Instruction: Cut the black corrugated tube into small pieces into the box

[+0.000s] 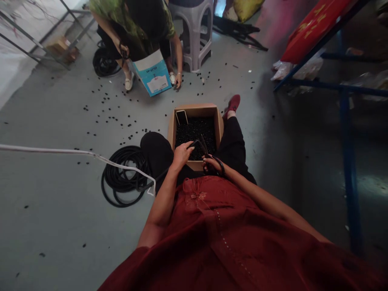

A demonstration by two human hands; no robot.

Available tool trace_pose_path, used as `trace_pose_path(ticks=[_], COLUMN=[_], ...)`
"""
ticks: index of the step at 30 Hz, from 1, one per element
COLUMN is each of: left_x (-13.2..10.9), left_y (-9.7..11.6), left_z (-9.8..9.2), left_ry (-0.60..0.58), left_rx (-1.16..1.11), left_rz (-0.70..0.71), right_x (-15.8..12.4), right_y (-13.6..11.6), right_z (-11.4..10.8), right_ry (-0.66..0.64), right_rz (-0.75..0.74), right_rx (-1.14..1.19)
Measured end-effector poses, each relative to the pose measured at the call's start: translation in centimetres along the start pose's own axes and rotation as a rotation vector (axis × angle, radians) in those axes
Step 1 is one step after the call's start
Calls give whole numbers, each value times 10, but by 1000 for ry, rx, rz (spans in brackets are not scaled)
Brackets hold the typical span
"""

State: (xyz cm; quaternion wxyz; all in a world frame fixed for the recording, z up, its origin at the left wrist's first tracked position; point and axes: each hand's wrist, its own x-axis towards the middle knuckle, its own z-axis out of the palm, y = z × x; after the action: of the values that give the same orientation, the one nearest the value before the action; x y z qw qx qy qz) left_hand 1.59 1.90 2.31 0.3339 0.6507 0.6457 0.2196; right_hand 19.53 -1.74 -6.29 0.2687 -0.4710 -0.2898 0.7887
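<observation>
Over a cardboard box [195, 106] between my legs, my left hand [181, 156] is closed on a thin black rubber strip [194, 143]. My right hand [213, 165] grips a pair of dark scissors [205, 146], whose blades point up and away, beside the strip's end. Many small black pieces [198, 128] lie in the box. A dark flat rectangle with a pale edge [182, 117] leans in its far left corner. A coil of black rubber strip [129, 169] lies on the floor to my left; a length runs from it toward my left arm.
A white cable [75, 152] crosses from the left. Ahead, a co-worker [145, 24] bends beside a blue and white box [155, 76]; a grey stool [197, 36] stands behind. Black bits [112, 118] dot the floor. A blue metal frame [348, 161] stands at right.
</observation>
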Motion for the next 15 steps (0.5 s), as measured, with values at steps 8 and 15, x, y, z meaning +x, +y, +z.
trace_pose_path(ticks=[8,15], left_x=[1,1], left_y=[-34,-34], left_z=[22,20], left_ry=[41,91], left_rx=[18,-3], left_rz=[-109,-88], right_x=[0,-8], right_y=[0,-7], right_z=[-1,2], right_ry=[31,73], right_rz=[-79,-160], right_rx=[-72,-273])
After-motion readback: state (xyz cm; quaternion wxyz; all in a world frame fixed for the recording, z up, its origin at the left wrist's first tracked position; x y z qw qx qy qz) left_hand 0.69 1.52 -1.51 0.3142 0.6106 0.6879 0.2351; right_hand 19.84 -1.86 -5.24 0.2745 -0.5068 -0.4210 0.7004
